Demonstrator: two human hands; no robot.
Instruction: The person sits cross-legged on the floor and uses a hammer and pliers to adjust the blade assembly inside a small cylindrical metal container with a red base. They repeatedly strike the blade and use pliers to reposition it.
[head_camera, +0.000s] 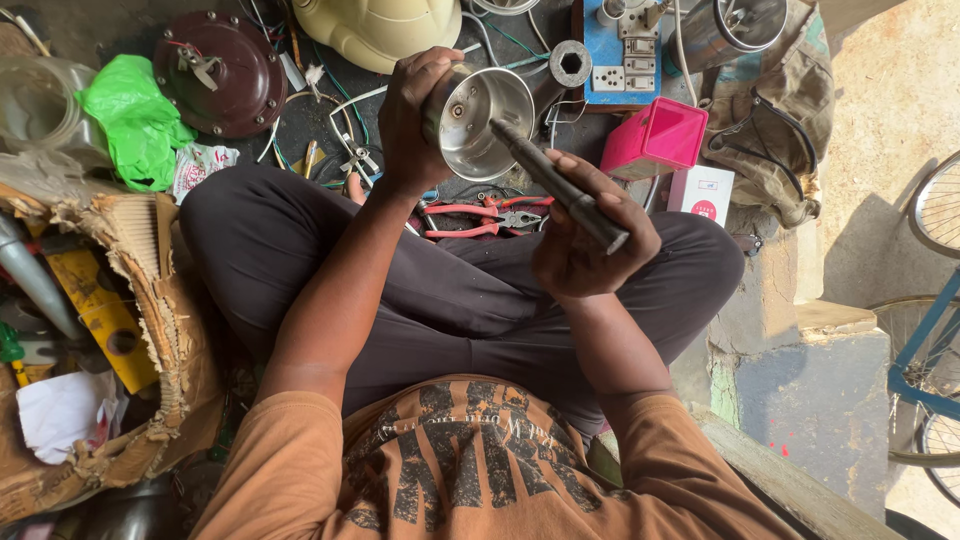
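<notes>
Over my crossed legs, in the head view, I have a steel mixer jar (478, 118) tipped so its open mouth faces me. My left hand (410, 120) is wrapped around its outer wall, fingers clenched on the rim side. My right hand (585, 240) is closed around the dark handle of a long screwdriver (555, 185), whose tip reaches down into the jar toward the fitting at its base.

I judge the jar to be light, stiff thin metal, polished and likely slippery, so a full wrap round the wall suits it better than a pinch at the rim. The screwdriver looks rigid and moderately heavy, with its thick handle the natural hold.

Beyond the jar, a pink box (655, 138) sits open-topped on the floor, and just right of it a small white carton (703, 193) bears a round red mark. A crumpled green plastic bag (135, 120) lies at upper left beside a printed white wrapper (203, 165). Red-handled pliers (485, 218) rest between my knees. A torn cardboard box (150, 300) stands at my left.
</notes>
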